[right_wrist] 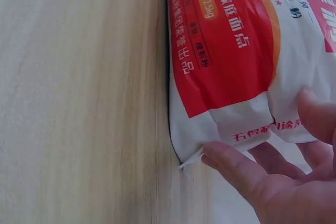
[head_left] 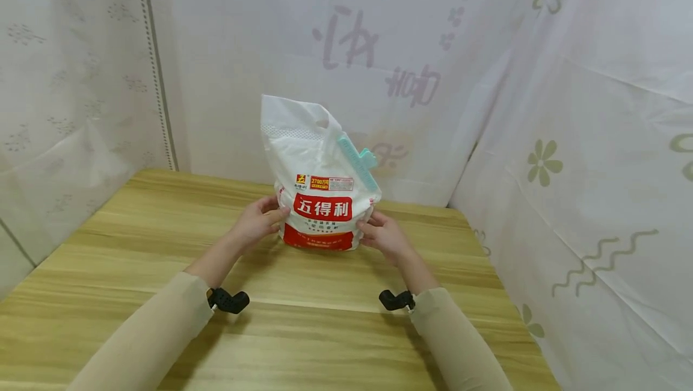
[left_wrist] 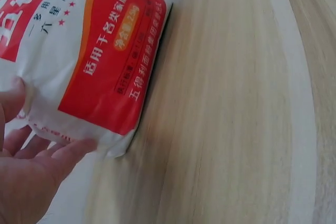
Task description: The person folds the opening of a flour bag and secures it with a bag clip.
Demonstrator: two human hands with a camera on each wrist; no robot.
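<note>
I am holding a white bag (head_left: 319, 198) of flour with red labels, standing upright near the middle of the table (head_left: 162, 246), toward its far edge at 12 o'clock from me. A teal clip (head_left: 358, 162) is pinching the folded top shut at about 2 o'clock on the bag.

The bag looks heavy for its size and soft: the plastic skin is creasing under my fingers (right_wrist: 236, 169), so I judge it will sag and shift if lifted by the loose top. The film looks smooth, maybe slippery. The safest hold seems to be low on both sides, near the base, where the fill is firm.

My left hand (head_left: 258, 222) is cupping the bag's 9 o'clock side, fingers curled round its lower corner. My right hand (head_left: 381, 236) is cupping the 3 o'clock side the same way. Both forearms are reaching forward over the table, wrists low, palms facing each other.
</note>
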